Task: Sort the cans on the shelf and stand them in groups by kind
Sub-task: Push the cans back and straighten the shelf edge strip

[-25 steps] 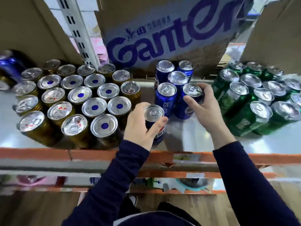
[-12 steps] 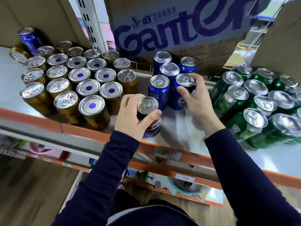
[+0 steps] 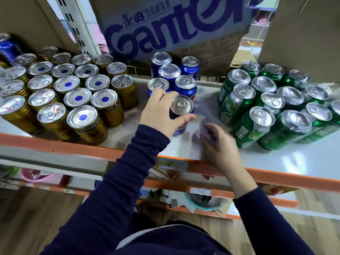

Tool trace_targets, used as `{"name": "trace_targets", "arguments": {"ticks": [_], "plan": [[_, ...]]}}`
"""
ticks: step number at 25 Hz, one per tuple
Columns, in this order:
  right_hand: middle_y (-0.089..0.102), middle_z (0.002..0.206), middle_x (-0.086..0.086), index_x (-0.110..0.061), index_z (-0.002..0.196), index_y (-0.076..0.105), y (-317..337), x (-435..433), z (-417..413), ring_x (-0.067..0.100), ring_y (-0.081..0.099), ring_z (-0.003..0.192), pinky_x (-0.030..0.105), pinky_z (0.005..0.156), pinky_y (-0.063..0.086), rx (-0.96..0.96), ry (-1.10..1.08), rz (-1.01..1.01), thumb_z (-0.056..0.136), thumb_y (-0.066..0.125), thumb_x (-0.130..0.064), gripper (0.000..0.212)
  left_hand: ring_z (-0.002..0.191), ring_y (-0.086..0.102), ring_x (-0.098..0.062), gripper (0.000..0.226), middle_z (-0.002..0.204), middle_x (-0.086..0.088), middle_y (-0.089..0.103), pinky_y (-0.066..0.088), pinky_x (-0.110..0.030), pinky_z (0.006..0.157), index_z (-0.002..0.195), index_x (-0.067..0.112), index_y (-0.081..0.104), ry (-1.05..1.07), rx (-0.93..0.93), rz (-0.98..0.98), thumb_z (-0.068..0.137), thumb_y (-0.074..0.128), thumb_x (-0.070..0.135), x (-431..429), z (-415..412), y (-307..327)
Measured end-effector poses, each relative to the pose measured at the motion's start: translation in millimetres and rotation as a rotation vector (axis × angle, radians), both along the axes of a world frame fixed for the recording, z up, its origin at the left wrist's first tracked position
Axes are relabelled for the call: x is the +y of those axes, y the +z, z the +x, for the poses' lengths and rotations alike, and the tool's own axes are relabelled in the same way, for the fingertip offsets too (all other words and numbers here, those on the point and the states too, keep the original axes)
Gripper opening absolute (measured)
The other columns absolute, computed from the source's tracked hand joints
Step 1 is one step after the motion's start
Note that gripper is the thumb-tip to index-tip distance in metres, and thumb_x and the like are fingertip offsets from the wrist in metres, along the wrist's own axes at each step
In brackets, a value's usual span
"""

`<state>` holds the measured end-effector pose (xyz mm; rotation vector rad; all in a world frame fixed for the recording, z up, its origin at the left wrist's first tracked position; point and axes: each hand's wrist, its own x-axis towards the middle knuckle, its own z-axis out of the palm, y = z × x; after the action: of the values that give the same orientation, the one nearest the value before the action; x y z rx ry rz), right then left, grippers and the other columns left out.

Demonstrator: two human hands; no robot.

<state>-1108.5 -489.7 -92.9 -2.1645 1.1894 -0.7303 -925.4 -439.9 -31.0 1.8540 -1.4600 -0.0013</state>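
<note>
Three groups of cans stand on the white shelf (image 3: 276, 162): several gold cans (image 3: 88, 124) at the left, several blue cans (image 3: 185, 87) in the middle, several green cans (image 3: 252, 126) at the right. My left hand (image 3: 158, 115) grips one blue can (image 3: 181, 111) upright just in front of the blue group. My right hand (image 3: 219, 142) is blurred, holds nothing, and hovers over the shelf's front part between the held can and the green cans, its fingers loosely bent.
A cardboard box (image 3: 174, 28) with blue lettering stands behind the blue cans. One more blue can (image 3: 7, 46) lies at the far left behind the gold ones. The shelf's orange front edge (image 3: 73, 150) carries price tags; lower shelves hold other goods.
My right hand has let go of the blue can in the group and drawn back toward the shelf's front. My left hand has moved its can closer to the blue group.
</note>
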Motion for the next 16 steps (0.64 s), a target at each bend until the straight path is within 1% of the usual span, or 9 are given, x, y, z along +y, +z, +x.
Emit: {"name": "trace_targets", "arguments": {"ticks": [3,5,6,8,9,10,12,13,16], "plan": [[0.067,0.107,0.01,-0.008,0.116,0.064,-2,11,-11,0.028,0.061,0.099,0.024,0.083,0.041,0.028,-0.01,-0.049,0.084,0.069,-0.01,0.032,0.104,0.046,-0.025,0.072,0.108,-0.012,0.05,0.04,-0.029,0.083,0.125,0.009,0.056,0.088,-0.183,0.039,0.075,0.063,0.06,-3,4,-4],[0.065,0.105,0.007,-0.009,0.116,0.064,-1,17,-13,0.023,0.06,0.097,0.023,0.084,0.043,0.002,-0.02,-0.041,0.086,0.068,-0.016,0.031,0.108,0.048,-0.026,0.078,0.118,-0.013,0.048,0.045,-0.032,0.083,0.133,0.009,0.049,0.13,-0.175,0.056,0.076,0.061,0.061,-4,6,-5],[0.064,0.104,0.006,-0.009,0.117,0.064,-1,19,-13,0.022,0.06,0.097,0.025,0.086,0.045,-0.006,-0.02,-0.039,0.087,0.068,-0.017,0.031,0.111,0.049,-0.025,0.079,0.124,-0.013,0.046,0.047,-0.034,0.084,0.135,0.01,0.045,0.137,-0.15,0.062,0.076,0.061,0.06,-3,6,-5],[0.063,0.105,0.006,-0.007,0.118,0.063,0,23,-11,0.026,0.061,0.099,0.036,0.09,0.049,-0.014,-0.011,-0.021,0.088,0.067,-0.013,0.031,0.115,0.05,-0.025,0.073,0.132,-0.012,0.045,0.049,-0.036,0.088,0.135,0.009,0.043,0.104,-0.119,0.046,0.08,0.062,0.054,3,3,-8],[0.063,0.107,0.008,-0.007,0.119,0.062,0,25,-9,0.027,0.061,0.1,0.04,0.091,0.05,-0.015,-0.001,-0.018,0.088,0.066,-0.011,0.032,0.115,0.05,-0.025,0.066,0.131,-0.012,0.047,0.048,-0.034,0.09,0.133,0.007,0.046,0.069,-0.117,0.02,0.083,0.062,0.048,10,3,-9],[0.064,0.109,0.009,-0.006,0.12,0.062,2,27,-6,0.028,0.06,0.102,0.039,0.092,0.049,-0.013,0.015,-0.025,0.088,0.066,-0.009,0.032,0.114,0.051,-0.025,0.059,0.128,-0.013,0.05,0.047,-0.033,0.091,0.13,0.006,0.049,0.034,-0.124,-0.005,0.085,0.063,0.041,18,5,-11],[0.064,0.113,0.008,-0.007,0.12,0.062,6,32,5,0.025,0.059,0.105,0.027,0.094,0.045,0.003,0.063,-0.059,0.086,0.066,-0.007,0.034,0.109,0.055,-0.024,0.044,0.118,-0.013,0.056,0.046,-0.03,0.091,0.121,0.003,0.057,-0.005,-0.161,-0.031,0.088,0.062,0.031,39,16,-14],[0.065,0.114,0.006,-0.009,0.121,0.062,8,35,13,0.023,0.059,0.106,0.024,0.093,0.044,0.008,0.096,-0.075,0.086,0.066,-0.007,0.035,0.105,0.056,-0.023,0.038,0.114,-0.012,0.058,0.047,-0.03,0.089,0.117,0.003,0.06,-0.009,-0.179,-0.036,0.088,0.061,0.028,52,23,-15],[0.065,0.115,0.002,-0.012,0.121,0.062,16,52,46,0.018,0.059,0.108,0.035,0.092,0.049,-0.032,0.208,-0.083,0.088,0.065,-0.01,0.033,0.09,0.061,-0.021,0.024,0.1,-0.008,0.064,0.052,-0.034,0.079,0.105,0.007,0.067,-0.015,-0.19,-0.026,0.091,0.058,0.024,99,47,-19]]}}
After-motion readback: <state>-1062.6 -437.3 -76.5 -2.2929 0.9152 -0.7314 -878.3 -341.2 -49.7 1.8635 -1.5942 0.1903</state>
